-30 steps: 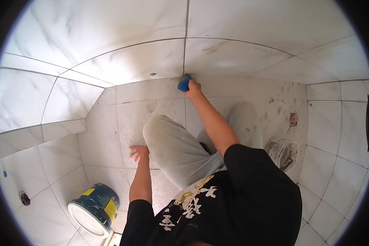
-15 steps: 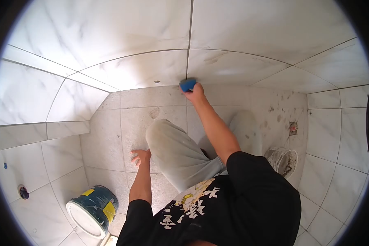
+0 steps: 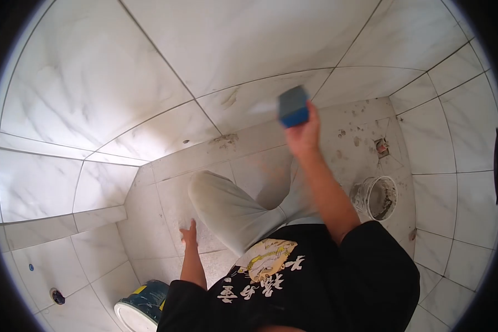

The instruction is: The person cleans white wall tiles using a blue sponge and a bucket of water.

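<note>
In my right hand (image 3: 305,135) is a blue sponge (image 3: 293,106), its greyish, dirty-looking face turned up toward me. I grip it between thumb and fingers in front of the lower wall, and it is slightly blurred. My left hand (image 3: 188,233) rests by the tiled floor (image 3: 177,193) beside my knee, fingers apart and holding nothing. Behind the sponge runs a marbled white wall tile (image 3: 243,97) with a brownish smear on it. Crumbly dirt (image 3: 225,140) lies along the foot of the wall.
A clear plastic bucket (image 3: 393,191) with grimy insides stands at the right, near a square floor opening (image 3: 382,147). At lower left sits a dark green bucket (image 3: 149,297) with a white lid. Tiled walls (image 3: 470,144) close in both sides. A dark round hole (image 3: 57,296) marks the left wall.
My right hand has lifted the sponge away from the wall's foot and moved it right, turning its grey face up. The view has swung right. Dirt shows where the sponge was.
</note>
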`<control>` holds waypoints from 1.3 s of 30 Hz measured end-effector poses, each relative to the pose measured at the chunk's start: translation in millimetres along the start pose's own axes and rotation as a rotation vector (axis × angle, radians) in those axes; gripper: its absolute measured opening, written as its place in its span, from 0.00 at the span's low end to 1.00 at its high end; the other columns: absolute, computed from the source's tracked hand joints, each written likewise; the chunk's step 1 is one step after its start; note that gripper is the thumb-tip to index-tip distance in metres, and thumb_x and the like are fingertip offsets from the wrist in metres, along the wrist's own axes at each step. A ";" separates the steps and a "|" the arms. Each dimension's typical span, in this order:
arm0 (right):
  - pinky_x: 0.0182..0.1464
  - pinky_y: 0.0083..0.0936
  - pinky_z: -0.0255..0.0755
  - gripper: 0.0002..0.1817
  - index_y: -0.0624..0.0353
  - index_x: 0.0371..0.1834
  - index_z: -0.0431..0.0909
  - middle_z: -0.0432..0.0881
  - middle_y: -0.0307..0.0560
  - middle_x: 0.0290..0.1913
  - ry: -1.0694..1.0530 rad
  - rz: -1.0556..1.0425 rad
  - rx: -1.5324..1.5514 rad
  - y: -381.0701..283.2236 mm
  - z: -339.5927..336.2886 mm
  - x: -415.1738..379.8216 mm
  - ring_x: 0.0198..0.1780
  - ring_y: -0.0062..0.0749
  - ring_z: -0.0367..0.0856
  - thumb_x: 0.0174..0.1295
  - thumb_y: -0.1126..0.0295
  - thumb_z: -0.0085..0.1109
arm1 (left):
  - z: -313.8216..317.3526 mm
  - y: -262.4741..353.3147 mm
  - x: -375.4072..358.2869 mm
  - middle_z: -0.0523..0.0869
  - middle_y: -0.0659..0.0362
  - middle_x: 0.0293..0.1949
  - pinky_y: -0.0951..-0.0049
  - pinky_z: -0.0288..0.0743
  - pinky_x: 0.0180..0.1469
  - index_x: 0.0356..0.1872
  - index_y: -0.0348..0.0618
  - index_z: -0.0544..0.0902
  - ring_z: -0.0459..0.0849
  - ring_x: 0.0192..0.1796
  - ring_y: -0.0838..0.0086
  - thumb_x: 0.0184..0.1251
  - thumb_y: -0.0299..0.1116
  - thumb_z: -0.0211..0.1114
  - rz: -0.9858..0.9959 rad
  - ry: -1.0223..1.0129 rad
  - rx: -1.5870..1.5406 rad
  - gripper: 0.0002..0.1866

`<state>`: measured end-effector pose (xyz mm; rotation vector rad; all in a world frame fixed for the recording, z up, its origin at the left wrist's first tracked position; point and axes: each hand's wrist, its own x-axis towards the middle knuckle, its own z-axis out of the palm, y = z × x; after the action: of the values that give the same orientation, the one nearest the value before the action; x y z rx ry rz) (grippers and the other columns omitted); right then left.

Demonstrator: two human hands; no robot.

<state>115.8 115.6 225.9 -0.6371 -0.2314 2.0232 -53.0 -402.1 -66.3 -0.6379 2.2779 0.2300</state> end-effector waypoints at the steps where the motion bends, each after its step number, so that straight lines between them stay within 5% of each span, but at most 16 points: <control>1: 0.57 0.37 0.78 0.18 0.59 0.56 0.76 0.83 0.47 0.51 0.048 -0.158 -0.095 -26.4 -6.3 14.5 0.52 0.36 0.83 0.67 0.64 0.63 | -11.6 -21.1 -2.9 0.39 0.28 0.78 0.24 0.53 0.69 0.81 0.37 0.39 0.45 0.78 0.28 0.59 0.71 0.64 0.190 -0.024 -0.103 0.64; 3: 0.56 0.34 0.76 0.21 0.62 0.58 0.75 0.82 0.47 0.50 0.196 -0.527 -0.381 -63.7 -9.0 51.9 0.50 0.34 0.82 0.64 0.68 0.66 | -25.8 -36.6 -14.7 0.47 0.30 0.79 0.23 0.53 0.68 0.81 0.37 0.45 0.49 0.79 0.33 0.61 0.72 0.62 0.383 -0.041 -0.189 0.62; 5: 0.58 0.34 0.74 0.21 0.65 0.57 0.73 0.80 0.50 0.51 0.343 -0.711 -0.542 -65.5 -5.3 95.2 0.51 0.38 0.81 0.64 0.69 0.66 | -23.7 -51.8 -57.8 0.54 0.43 0.80 0.28 0.60 0.67 0.82 0.58 0.52 0.58 0.78 0.42 0.65 0.74 0.55 0.474 -0.207 -0.471 0.50; 6: 0.57 0.34 0.73 0.20 0.63 0.56 0.73 0.80 0.49 0.49 0.438 -0.789 -0.693 -41.9 -9.4 112.5 0.50 0.37 0.80 0.64 0.70 0.66 | -41.4 -27.8 -142.5 0.55 0.48 0.80 0.32 0.59 0.68 0.82 0.58 0.52 0.59 0.78 0.46 0.70 0.71 0.52 0.348 -0.270 -0.565 0.46; 9: 0.55 0.31 0.71 0.18 0.63 0.50 0.73 0.78 0.49 0.45 0.434 -1.088 -0.900 83.4 0.1 105.2 0.49 0.37 0.77 0.61 0.70 0.67 | -29.5 35.3 -207.9 0.56 0.45 0.80 0.37 0.57 0.71 0.82 0.57 0.52 0.59 0.78 0.46 0.70 0.70 0.54 0.561 -0.348 -0.769 0.47; 10: 0.59 0.36 0.72 0.15 0.66 0.48 0.74 0.78 0.55 0.47 0.139 -0.922 -0.943 92.3 -1.4 75.0 0.52 0.47 0.78 0.59 0.75 0.65 | -23.3 60.7 -223.6 0.56 0.42 0.79 0.40 0.57 0.73 0.82 0.52 0.52 0.58 0.78 0.45 0.69 0.68 0.57 0.687 -0.340 -0.797 0.49; 11: 0.56 0.34 0.74 0.14 0.66 0.46 0.77 0.80 0.51 0.46 -0.068 -0.735 -0.972 88.7 -6.5 54.0 0.49 0.41 0.80 0.58 0.74 0.66 | -23.7 89.7 -249.5 0.55 0.36 0.78 0.43 0.56 0.74 0.80 0.44 0.53 0.57 0.77 0.39 0.68 0.65 0.60 0.758 -0.168 -0.570 0.50; 15: 0.48 0.27 0.76 0.15 0.68 0.50 0.80 0.83 0.46 0.45 0.202 -0.728 -0.702 -19.7 -42.0 74.8 0.43 0.28 0.81 0.61 0.73 0.66 | -25.1 131.9 -247.0 0.53 0.23 0.74 0.43 0.58 0.74 0.79 0.35 0.51 0.57 0.75 0.30 0.62 0.59 0.70 1.146 0.231 -0.094 0.56; 18: 0.50 0.28 0.75 0.18 0.68 0.52 0.76 0.81 0.49 0.46 0.391 -0.891 -0.584 -93.6 -27.4 95.3 0.44 0.33 0.80 0.61 0.73 0.66 | -32.9 158.6 -274.7 0.54 0.24 0.74 0.42 0.61 0.72 0.80 0.37 0.48 0.58 0.74 0.29 0.57 0.61 0.72 1.050 0.228 0.037 0.60; 24: 0.63 0.46 0.66 0.15 0.63 0.43 0.72 0.75 0.55 0.44 0.407 -1.040 -0.873 132.3 1.5 96.2 0.54 0.51 0.72 0.54 0.79 0.63 | -31.7 182.0 -301.4 0.55 0.25 0.73 0.39 0.63 0.70 0.80 0.41 0.48 0.61 0.73 0.30 0.53 0.63 0.74 0.957 0.221 0.098 0.62; 28: 0.52 0.44 0.72 0.12 0.59 0.37 0.76 0.76 0.53 0.34 -0.470 -0.774 -1.003 248.8 -3.5 10.7 0.41 0.54 0.77 0.49 0.83 0.57 | -32.1 175.7 -295.7 0.56 0.27 0.74 0.39 0.65 0.69 0.80 0.42 0.49 0.62 0.72 0.30 0.52 0.63 0.74 0.929 0.184 0.092 0.62; 29: 0.48 0.38 0.75 0.13 0.59 0.41 0.78 0.77 0.49 0.33 -0.470 -0.774 -1.062 247.5 -10.3 -1.4 0.41 0.47 0.79 0.51 0.82 0.59 | -31.5 171.5 -285.9 0.56 0.27 0.74 0.39 0.66 0.68 0.80 0.42 0.49 0.62 0.72 0.30 0.52 0.63 0.74 0.929 0.203 0.096 0.62; 31: 0.49 0.39 0.78 0.13 0.59 0.44 0.78 0.80 0.46 0.38 -0.067 -0.203 -0.838 227.8 -17.5 -9.0 0.44 0.41 0.80 0.56 0.78 0.61 | -38.2 175.9 -284.5 0.56 0.28 0.74 0.40 0.67 0.68 0.80 0.43 0.49 0.63 0.72 0.31 0.52 0.63 0.74 0.940 0.228 0.064 0.62; 32: 0.51 0.43 0.80 0.12 0.58 0.49 0.77 0.80 0.46 0.45 0.221 0.099 -0.298 209.5 -15.5 -8.1 0.46 0.38 0.80 0.62 0.74 0.60 | -43.7 170.8 -291.4 0.56 0.28 0.74 0.40 0.67 0.68 0.80 0.43 0.48 0.63 0.72 0.31 0.52 0.63 0.74 0.900 0.224 0.072 0.62; 34: 0.55 0.50 0.82 0.12 0.58 0.52 0.76 0.79 0.49 0.50 0.324 0.440 -0.083 180.9 -33.0 26.2 0.49 0.42 0.80 0.67 0.74 0.54 | -42.8 171.0 -293.9 0.56 0.29 0.74 0.40 0.67 0.68 0.81 0.43 0.48 0.64 0.72 0.31 0.52 0.63 0.74 0.853 0.210 0.052 0.62; 39: 0.60 0.53 0.81 0.13 0.65 0.54 0.73 0.79 0.54 0.52 0.139 0.441 0.156 136.8 77.4 32.3 0.51 0.46 0.82 0.69 0.76 0.47 | -42.1 180.8 -293.6 0.57 0.30 0.74 0.40 0.67 0.68 0.81 0.45 0.48 0.63 0.73 0.34 0.52 0.63 0.74 0.862 0.175 0.061 0.62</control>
<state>-40.7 79.9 224.2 -0.7753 0.1643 2.3735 4.1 -150.8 166.7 0.4099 2.5897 0.5212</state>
